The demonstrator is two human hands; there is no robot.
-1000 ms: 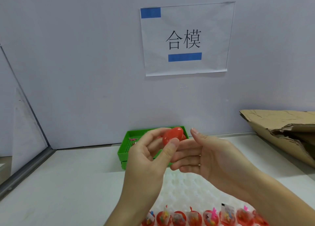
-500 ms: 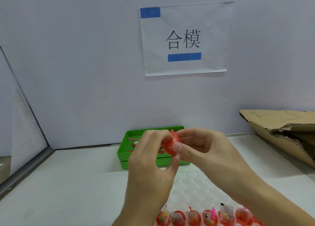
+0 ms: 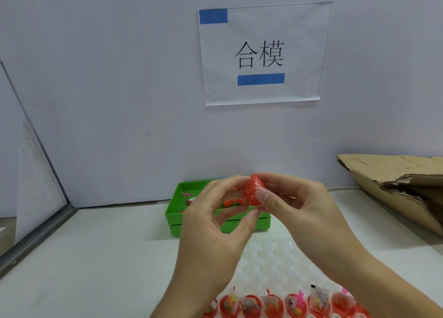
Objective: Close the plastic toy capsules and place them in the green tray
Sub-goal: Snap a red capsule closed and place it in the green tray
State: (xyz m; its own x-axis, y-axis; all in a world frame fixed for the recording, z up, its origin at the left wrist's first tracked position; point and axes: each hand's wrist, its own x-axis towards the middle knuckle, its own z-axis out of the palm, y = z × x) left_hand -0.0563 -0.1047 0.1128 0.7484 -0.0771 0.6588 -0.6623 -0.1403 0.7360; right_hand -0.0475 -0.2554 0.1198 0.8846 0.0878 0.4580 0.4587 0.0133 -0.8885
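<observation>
I hold a red plastic capsule (image 3: 253,190) up in front of me, above the table. My left hand (image 3: 215,226) pinches it from the left with thumb and fingertips. My right hand (image 3: 299,209) grips it from the right, thumb pressed on its front. Behind my hands sits the green tray (image 3: 178,217), against the wall, with a few red capsules (image 3: 229,202) and small toy bits inside. A row of several open red capsule halves (image 3: 275,304) holding small toys stands at the bottom edge, on a white dimpled holder (image 3: 271,260).
A crumpled cardboard box (image 3: 395,185) lies at the right. A paper sign (image 3: 261,54) is taped on the wall above the tray. A metal frame edge (image 3: 36,236) runs along the table's left side.
My right hand, flat beside the capsule a second ago, has closed its fingers and thumb onto it. Both hands now squeeze it together and have lifted slightly.
</observation>
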